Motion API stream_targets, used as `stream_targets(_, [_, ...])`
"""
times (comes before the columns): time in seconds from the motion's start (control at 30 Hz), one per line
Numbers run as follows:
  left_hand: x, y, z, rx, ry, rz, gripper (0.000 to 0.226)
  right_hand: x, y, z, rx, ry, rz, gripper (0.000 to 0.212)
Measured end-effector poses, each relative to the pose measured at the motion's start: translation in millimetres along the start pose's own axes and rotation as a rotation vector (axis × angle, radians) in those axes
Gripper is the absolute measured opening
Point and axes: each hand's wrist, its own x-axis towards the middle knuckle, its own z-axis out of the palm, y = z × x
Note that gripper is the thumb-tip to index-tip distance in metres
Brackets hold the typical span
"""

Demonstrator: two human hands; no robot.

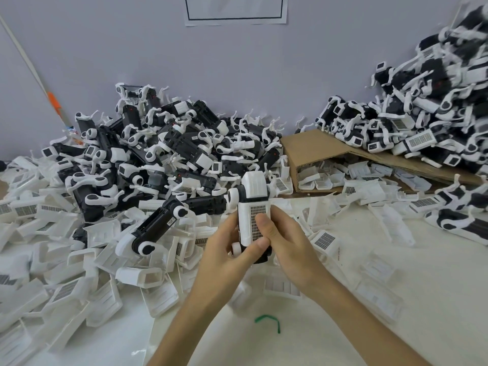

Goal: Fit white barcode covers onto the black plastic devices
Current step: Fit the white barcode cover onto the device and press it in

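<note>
Left hand (227, 249) & right hand (287, 244) curled round 1 black device (264, 256) above the table (449, 313), thumbs pressing its white barcode cover (250, 225). It was prob. light, hard, a bit slippy; best held by the sides.

Your hands in view: two, left hand (224, 256) and right hand (289, 245). One black device (254, 187) held, one barcode cover (248, 220) on it. Device heaps: two, left heap (163, 154) and right heap (422, 122), too many to count. Loose covers (66, 286): likewise. One cardboard box (317, 149). One green tie (266, 319).
</note>
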Motion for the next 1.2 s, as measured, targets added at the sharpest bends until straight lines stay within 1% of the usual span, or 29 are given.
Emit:
stream_targets(0.07, [-0.9,-0.4,1.0,-0.021,-0.004,0.002,0.04,0.0,0.4,0.5,-0.011,0.017,-0.031,0.032])
stream_targets(0.23, [-1.6,-1.1,3.2,-0.035,-0.024,0.017,0.04,-1.3,-0.5,-0.8,-0.011,0.042,-0.061,0.03])
stream_targets(0.33, [-2.7,-1.8,5.6,0.036,0.005,0.039,0.037,-1.0,-1.0,-2.5,0.057,0.036,-0.041,0.03])
stream_targets(0.4, [-3.7,-2.4,7.4,0.131,0.062,0.065,0.036,-0.6,-0.2,-3.2,0.033,0.026,-0.034,0.027])
stream_targets(0.47, [-3.5,-5.3,5.2,0.337,0.169,0.133,0.029,-0.1,0.4,-4.9,-0.15,0.084,-0.077,0.033])
stream_targets(0.5, [-2.5,-7.8,1.6,0.491,0.235,0.175,0.024,0.6,0.4,-7.2,-0.274,0.135,-0.13,0.042])
stream_targets(0.53, [-1.2,-9.5,-2.9,0.649,0.297,0.207,0.02,1.1,-0.3,-10.1,-0.402,0.175,-0.22,0.054])
stream_targets(0.57, [0.2,-10.3,-7.4,0.783,0.338,0.22,0.021,2.5,0.1,-13.4,-0.524,0.179,-0.339,0.066])
stream_targets(0.6, [1.5,-10.9,-11.4,0.874,0.346,0.222,0.024,3.7,1.5,-15.7,-0.632,0.151,-0.447,0.072])
stream_targets(0.63, [2.6,-11.4,-14.3,0.934,0.332,0.226,0.028,4.8,3.2,-16.6,-0.726,0.109,-0.519,0.072])
stream_targets(0.67, [3.1,-11.8,-16.1,0.98,0.31,0.234,0.032,5.7,5.3,-16.1,-0.805,0.074,-0.559,0.067])
stream_targets(0.73, [3.2,-12.4,-17.5,1.07,0.261,0.257,0.038,6.2,10.3,-14.2,-0.888,0.054,-0.582,0.053])
stream_targets(0.8, [3.6,-13.5,-17.1,1.133,0.226,0.28,0.038,5.0,15.3,-15.0,-0.888,0.051,-0.58,0.045])
stream_targets(0.93, [4.5,-13.8,-18.7,1.159,0.202,0.311,0.036,6.5,17.3,-18.8,-0.905,0.08,-0.61,0.039])
stream_targets(1.07, [4.7,-13.8,-22.2,1.168,0.176,0.314,0.036,5.8,14.3,-18.6,-0.874,0.084,-0.594,0.035])
stream_targets(1.13, [4.7,-15.9,-20.7,1.147,0.195,0.307,0.032,4.6,13.3,-16.9,-0.809,0.059,-0.529,0.041])
stream_targets(1.2, [4.7,-18.3,-18.6,1.133,0.224,0.292,0.029,2.8,11.9,-14.7,-0.7,0.022,-0.428,0.058])
